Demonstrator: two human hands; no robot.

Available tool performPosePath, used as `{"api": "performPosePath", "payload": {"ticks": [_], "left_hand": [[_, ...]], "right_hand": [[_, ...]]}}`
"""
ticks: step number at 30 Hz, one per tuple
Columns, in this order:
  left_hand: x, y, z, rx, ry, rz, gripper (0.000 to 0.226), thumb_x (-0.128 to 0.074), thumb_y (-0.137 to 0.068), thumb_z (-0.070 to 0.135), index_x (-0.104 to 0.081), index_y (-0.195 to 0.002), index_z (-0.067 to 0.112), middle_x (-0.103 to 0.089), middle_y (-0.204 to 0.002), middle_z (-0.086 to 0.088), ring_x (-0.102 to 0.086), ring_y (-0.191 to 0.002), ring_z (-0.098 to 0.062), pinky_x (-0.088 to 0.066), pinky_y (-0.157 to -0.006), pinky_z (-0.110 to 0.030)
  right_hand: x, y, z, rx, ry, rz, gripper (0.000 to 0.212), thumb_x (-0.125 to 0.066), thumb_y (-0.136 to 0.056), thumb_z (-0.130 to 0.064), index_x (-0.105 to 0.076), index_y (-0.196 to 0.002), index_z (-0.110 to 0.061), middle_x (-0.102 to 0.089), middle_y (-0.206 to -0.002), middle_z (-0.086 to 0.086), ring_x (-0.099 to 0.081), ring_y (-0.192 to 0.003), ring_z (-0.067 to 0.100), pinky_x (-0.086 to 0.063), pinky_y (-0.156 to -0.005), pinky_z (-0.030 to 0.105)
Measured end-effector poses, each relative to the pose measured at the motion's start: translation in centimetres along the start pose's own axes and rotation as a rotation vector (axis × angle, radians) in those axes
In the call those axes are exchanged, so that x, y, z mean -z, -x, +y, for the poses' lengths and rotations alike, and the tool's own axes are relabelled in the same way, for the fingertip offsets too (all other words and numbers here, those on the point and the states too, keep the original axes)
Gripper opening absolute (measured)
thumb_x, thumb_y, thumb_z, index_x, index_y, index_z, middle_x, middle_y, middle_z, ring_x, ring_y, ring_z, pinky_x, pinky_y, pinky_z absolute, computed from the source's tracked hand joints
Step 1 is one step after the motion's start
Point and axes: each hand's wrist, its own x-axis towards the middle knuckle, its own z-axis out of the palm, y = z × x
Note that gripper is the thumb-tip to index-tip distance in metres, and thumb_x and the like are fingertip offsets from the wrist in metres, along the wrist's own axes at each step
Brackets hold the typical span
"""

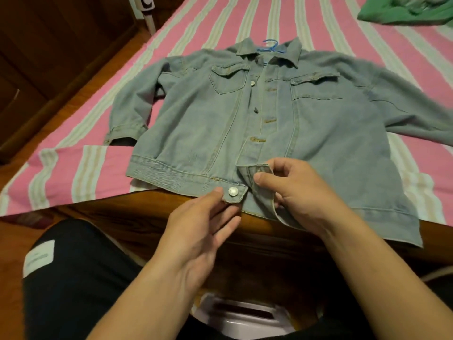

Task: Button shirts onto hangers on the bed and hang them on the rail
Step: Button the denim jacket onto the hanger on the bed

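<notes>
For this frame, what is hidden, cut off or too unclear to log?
- Blue hanger, head view: only hook and neck show; the denim jacket covers its arms.
- Jacket's far sleeve: cut by the frame's edge.
- Green garment: cropped at the top corner.
- Rail: out of view.
- Right hand: its grip hides the hem buttonhole.

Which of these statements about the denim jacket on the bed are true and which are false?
1. The denim jacket lies face up on a pink striped bedsheet. True.
2. A red hanger sits inside the collar. False: the hanger is blue.
3. The left hand pinches the hem tab beside the bottom metal button. True.
4. The bottom button is already fastened. False: it is open, and the right hand holds the other front edge apart from it.
5. A green garment lies at the far right of the bed. True.
</notes>
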Motion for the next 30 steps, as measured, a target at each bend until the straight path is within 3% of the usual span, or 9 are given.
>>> {"api": "performPosePath", "payload": {"ticks": [4, 7, 9, 11, 13, 16, 21, 26, 30], "left_hand": [[-0.9, -0.5, -0.9, -0.155, -0.034, -0.004, 0.014, -0.07, -0.093, 0.006, -0.059, -0.099, 0.011, -0.074, -0.098, -0.018, -0.076, -0.084, -0.027, -0.063, -0.078, -0.034], [-1.7, -1.4, -1.1, -0.241, -0.211, -0.058, 0.019, -0.069, -0.093, 0.002, -0.064, -0.111, 0.007, -0.074, -0.092, -0.013, -0.077, -0.084, -0.027, -0.062, -0.069, -0.029], [-1.6, -1.7, -1.1, -0.291, -0.277, -0.084, 0.013, -0.069, -0.091, -0.004, -0.068, -0.103, 0.002, -0.072, -0.081, -0.012, -0.076, -0.078, -0.028, -0.063, -0.067, -0.03], [-0.7, -2.0, -1.3, -0.367, -0.35, -0.085, 0.011, -0.072, -0.088, -0.005, -0.074, -0.093, 0.005, -0.074, -0.079, -0.012, -0.075, -0.083, -0.035, -0.063, -0.075, -0.037], [0.2, -2.1, -1.6, -0.411, -0.378, -0.105, 0.014, -0.075, -0.085, -0.002, -0.079, -0.09, 0.01, -0.077, -0.089, -0.014, -0.073, -0.095, -0.039, -0.06, -0.088, -0.043], [1.0, -2.1, -1.7, -0.395, -0.328, -0.12, 0.018, -0.074, -0.085, -0.002, -0.082, -0.091, 0.013, -0.078, -0.099, -0.013, -0.073, -0.104, -0.03, -0.054, -0.099, -0.044], [1.3, -2.1, -1.1, -0.524, -0.429, -0.087, 0.019, -0.081, -0.081, 0.001, -0.08, -0.087, 0.018, -0.076, -0.086, -0.01, -0.072, -0.084, -0.022, -0.059, -0.085, -0.042], [1.2, -2.3, -0.5, -0.635, -0.643, -0.099, 0.018, -0.084, -0.079, 0.005, -0.077, -0.08, 0.021, -0.077, -0.079, 0.0, -0.073, -0.079, -0.019, -0.059, -0.078, -0.038], [1.4, -2.6, -0.4, -0.605, -0.637, -0.07, 0.021, -0.083, -0.079, 0.002, -0.078, -0.078, 0.023, -0.077, -0.078, -0.002, -0.073, -0.079, -0.022, -0.06, -0.081, -0.044]], "right_hand": [[-0.1, 0.0, 0.0, 0.003, -0.009, 0.011, 0.021, -0.068, -0.093, -0.007, -0.062, -0.073, -0.012, -0.053, -0.061, 0.007, -0.042, -0.043, 0.013, -0.036, -0.04, 0.021], [-0.1, 0.0, 0.1, 0.003, 0.028, 0.02, 0.02, -0.068, -0.093, -0.009, -0.063, -0.073, -0.012, -0.054, -0.062, 0.009, -0.042, -0.044, 0.016, -0.034, -0.042, 0.024], [-0.3, 0.1, 0.0, 0.004, 0.053, 0.034, 0.016, -0.067, -0.093, -0.009, -0.064, -0.077, -0.009, -0.054, -0.065, 0.013, -0.044, -0.047, 0.018, -0.034, -0.043, 0.023], [-0.7, 0.3, -0.1, 0.011, 0.087, 0.061, 0.017, -0.069, -0.091, -0.01, -0.063, -0.075, -0.01, -0.054, -0.066, 0.011, -0.046, -0.053, 0.018, -0.035, -0.047, 0.024], [-1.6, 0.5, 0.1, 0.052, 0.18, 0.071, 0.022, -0.073, -0.088, -0.012, -0.061, -0.07, -0.016, -0.056, -0.062, 0.002, -0.047, -0.054, 0.01, -0.037, -0.05, 0.021], [-2.8, 0.6, 0.6, 0.129, 0.342, 0.085, 0.02, -0.08, -0.083, -0.018, -0.065, -0.071, -0.019, -0.058, -0.06, -0.007, -0.046, -0.051, 0.0, -0.036, -0.051, 0.015], [-2.2, 0.7, 0.6, 0.116, 0.328, 0.061, 0.008, -0.081, -0.084, -0.018, -0.074, -0.079, -0.016, -0.058, -0.056, -0.008, -0.046, -0.047, 0.0, -0.033, -0.049, 0.014], [-1.9, 1.0, 0.1, 0.073, 0.251, -0.017, 0.005, -0.077, -0.086, -0.009, -0.075, -0.09, -0.008, -0.061, -0.063, -0.001, -0.047, -0.049, 0.004, -0.036, -0.046, 0.015], [-1.3, 1.4, -0.2, 0.018, 0.188, -0.157, 0.026, -0.06, -0.089, 0.013, -0.073, -0.097, -0.008, -0.071, -0.079, 0.006, -0.063, -0.066, 0.011, -0.052, -0.059, 0.018]]}}
